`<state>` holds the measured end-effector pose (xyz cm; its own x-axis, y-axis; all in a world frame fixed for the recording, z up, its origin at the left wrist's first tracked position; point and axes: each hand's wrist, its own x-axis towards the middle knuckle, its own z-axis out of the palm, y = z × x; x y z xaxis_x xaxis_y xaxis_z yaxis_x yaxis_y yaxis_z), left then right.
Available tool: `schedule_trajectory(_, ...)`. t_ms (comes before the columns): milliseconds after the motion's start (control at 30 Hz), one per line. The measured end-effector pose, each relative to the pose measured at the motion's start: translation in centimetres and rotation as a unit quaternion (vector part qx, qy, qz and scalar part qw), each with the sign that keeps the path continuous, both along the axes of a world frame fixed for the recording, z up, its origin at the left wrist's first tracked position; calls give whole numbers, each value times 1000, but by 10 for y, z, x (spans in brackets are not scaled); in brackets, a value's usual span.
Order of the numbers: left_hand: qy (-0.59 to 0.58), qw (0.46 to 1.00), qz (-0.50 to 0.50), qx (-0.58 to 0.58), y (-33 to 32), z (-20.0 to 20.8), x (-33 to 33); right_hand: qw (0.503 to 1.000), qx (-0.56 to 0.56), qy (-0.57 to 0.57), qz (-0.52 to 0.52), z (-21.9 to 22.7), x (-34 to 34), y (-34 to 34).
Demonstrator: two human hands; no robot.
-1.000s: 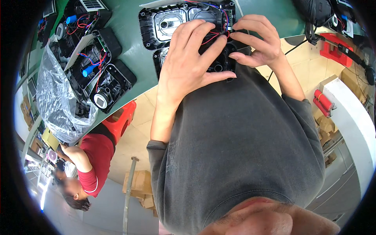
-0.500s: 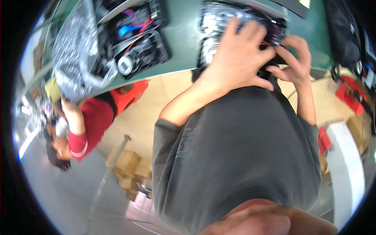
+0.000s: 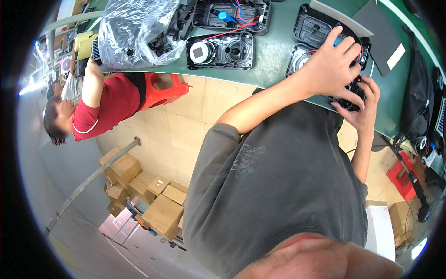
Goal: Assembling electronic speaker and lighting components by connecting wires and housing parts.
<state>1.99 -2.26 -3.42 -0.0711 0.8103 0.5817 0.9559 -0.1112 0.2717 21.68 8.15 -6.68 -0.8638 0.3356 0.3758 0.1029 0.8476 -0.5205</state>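
Observation:
At the table's right side lies an opened black speaker housing point(image 3: 312, 27), its two halves side by side. A round speaker driver point(image 3: 300, 61) sits in the nearer half, partly covered by my forearm. My left hand point(image 3: 333, 63) spreads over the housing with fingers bent and apart, its thumb reaching toward my right hand. My right hand point(image 3: 364, 103) grips the near right edge of a black plastic part point(image 3: 349, 98), thumb below and fingers above. A bit of blue point(image 3: 337, 41) shows beside my left index finger. What lies beneath my left palm is hidden.
Another opened housing point(image 3: 242, 38) with a driver and red and blue wires lies left on the green table point(image 3: 274, 58). Beside it are a clear plastic bag point(image 3: 134, 35) and a dark flat sheet point(image 3: 378, 35) at right. A person in red point(image 3: 109, 107) works at left.
The view has swung, so the table and housings sit differently in it. Both hands stay at the right-hand housing; my left fingers are more curled, and my right hand now grips a black part.

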Motion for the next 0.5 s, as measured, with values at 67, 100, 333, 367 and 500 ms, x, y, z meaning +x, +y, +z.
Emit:
schedule_trajectory(67,32,999,11,11,-6,15,-6,999,-7,-29,-17,0,1,1)
schedule_trajectory(100,17,998,7,60,-8,24,-17,1000,-1,-12,-9,1,2,3)
schedule_trajectory(333,1,904,426,-49,-174,37,-230,988,-63,141,-5,10,1,22)
schedule_trajectory(367,19,877,452,-163,-195,26,-260,991,-68,108,-28,11,0,25)
schedule_trajectory(500,26,867,416,-272,-225,-7,-303,994,22,102,-41,28,-4,39)
